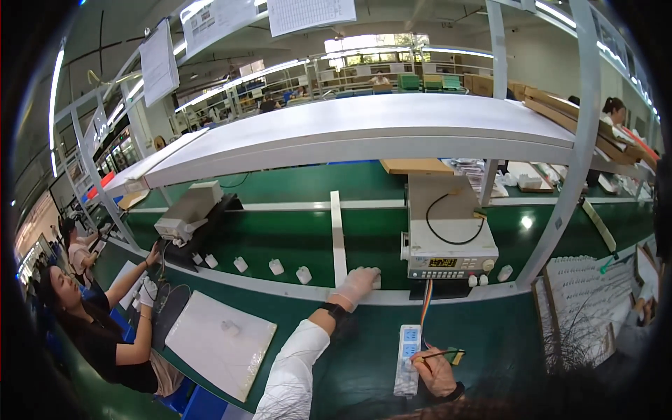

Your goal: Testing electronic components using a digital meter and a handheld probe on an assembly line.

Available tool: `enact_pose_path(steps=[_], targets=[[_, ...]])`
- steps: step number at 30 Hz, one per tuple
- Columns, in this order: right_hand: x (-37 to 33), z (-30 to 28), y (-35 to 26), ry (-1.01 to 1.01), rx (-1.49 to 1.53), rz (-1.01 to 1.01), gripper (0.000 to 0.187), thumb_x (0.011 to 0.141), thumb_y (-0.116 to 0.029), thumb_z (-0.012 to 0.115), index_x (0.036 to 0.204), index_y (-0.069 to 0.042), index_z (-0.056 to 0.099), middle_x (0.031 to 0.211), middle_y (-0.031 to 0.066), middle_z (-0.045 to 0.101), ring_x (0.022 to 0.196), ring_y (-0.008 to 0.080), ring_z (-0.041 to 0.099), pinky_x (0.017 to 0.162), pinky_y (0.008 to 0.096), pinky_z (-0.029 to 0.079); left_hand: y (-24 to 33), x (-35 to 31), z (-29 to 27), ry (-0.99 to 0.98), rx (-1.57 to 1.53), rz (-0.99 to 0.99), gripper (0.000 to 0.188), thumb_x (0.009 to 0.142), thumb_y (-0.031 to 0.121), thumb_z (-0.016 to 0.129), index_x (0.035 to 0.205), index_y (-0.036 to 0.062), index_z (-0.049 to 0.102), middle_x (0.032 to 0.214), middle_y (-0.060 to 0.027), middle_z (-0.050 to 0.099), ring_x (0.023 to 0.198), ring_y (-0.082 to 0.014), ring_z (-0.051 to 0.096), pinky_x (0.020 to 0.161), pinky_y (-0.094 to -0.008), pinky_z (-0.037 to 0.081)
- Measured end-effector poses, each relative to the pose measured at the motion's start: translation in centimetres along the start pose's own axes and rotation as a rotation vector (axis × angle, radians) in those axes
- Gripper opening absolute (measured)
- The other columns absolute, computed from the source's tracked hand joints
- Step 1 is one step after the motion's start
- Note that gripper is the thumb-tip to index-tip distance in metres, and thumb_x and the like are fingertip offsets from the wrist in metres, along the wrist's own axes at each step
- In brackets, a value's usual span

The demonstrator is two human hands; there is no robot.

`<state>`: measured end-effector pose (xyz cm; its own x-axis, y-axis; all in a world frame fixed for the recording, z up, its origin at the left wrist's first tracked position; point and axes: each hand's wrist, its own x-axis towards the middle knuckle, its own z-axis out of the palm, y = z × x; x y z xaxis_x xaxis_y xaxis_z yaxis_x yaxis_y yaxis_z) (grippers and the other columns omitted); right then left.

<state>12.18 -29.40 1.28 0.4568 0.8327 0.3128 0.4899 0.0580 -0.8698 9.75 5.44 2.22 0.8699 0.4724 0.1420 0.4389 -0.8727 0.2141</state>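
My left hand [355, 285], in a pale glove, reaches to the bench's back rail. Its fingers close around a small white block [376, 281], mostly covered by them. Low in the view, my right hand [437, 372] is bare and pinches a thin dark lead [438, 354]. A yellow-green connector [458, 357] shows at the lead's right end. Just left of that hand lies a white power strip [407, 360] with blue sockets. Colored wires [426, 302] run down from a bench instrument [451, 255] with a lit display toward the strip.
Several white blocks [276, 267] line the back rail to the left; others [505, 273] sit right of the instrument. A white board [218, 339] lies left of my arm. A co-worker [105, 329] works at far left. A white shelf [364, 122] spans overhead.
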Motion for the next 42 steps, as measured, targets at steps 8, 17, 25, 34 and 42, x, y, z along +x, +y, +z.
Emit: enact_pose_path(steps=[8,17,25,34,42], targets=[[0.1,-0.1,0.0,-0.019,-0.136,-0.091,0.014,0.087,-0.013,0.062,0.098,-0.005,0.067,0.098,0.0088,0.065,0.095,0.0287,0.059,0.094,0.0371,0.043,-11.4,-4.2,-1.2,-0.238,1.120,-0.344,0.023,0.088,0.018,0.057,0.107,0.0155,0.071,0.103,-0.0064,0.068,0.104,-0.0293,0.062,0.091,-0.0574,0.040],[0.7,-0.3,0.0,-0.023,-0.084,-0.090,0.021,0.090,-0.018,0.061,0.105,-0.005,0.068,0.101,0.0105,0.064,0.097,0.0263,0.060,0.087,0.0352,0.047,-8.7,-8.2,-3.5,0.277,-0.519,-0.321,0.029,0.084,0.011,0.065,0.112,0.0066,0.063,0.109,-0.0096,0.064,0.098,-0.0203,0.063,0.087,-0.0346,0.048],[0.6,-0.2,0.1,-0.016,-0.050,-0.125,0.023,0.090,-0.018,0.060,0.107,-0.004,0.066,0.100,0.0123,0.065,0.097,0.0281,0.060,0.088,0.0356,0.047,9.1,-11.5,0.7,-0.132,-1.400,-0.113,0.040,0.087,0.015,0.067,0.123,0.0010,0.056,0.116,-0.0040,0.062,0.108,-0.0147,0.057,0.095,-0.0296,0.042],[0.2,0.3,2.1,0.021,-0.131,-0.072,0.022,0.090,-0.019,0.062,0.106,-0.005,0.065,0.103,0.0120,0.064,0.097,0.0302,0.060,0.089,0.0371,0.046,11.6,-10.6,1.8,-0.036,-0.640,0.126,0.040,0.076,0.027,0.075,0.111,0.0090,0.067,0.099,-0.0122,0.068,0.090,-0.0274,0.065,0.078,-0.0324,0.051],[0.5,-0.1,1.0,-0.015,-0.064,-0.108,0.024,0.090,-0.021,0.063,0.110,-0.006,0.065,0.101,0.0114,0.064,0.098,0.0287,0.061,0.091,0.0359,0.046,10.3,-13.9,3.1,0.262,-0.878,0.166,0.044,0.075,0.026,0.075,0.113,0.0054,0.064,0.110,-0.0137,0.065,0.102,-0.0281,0.062,0.089,-0.0353,0.048]])
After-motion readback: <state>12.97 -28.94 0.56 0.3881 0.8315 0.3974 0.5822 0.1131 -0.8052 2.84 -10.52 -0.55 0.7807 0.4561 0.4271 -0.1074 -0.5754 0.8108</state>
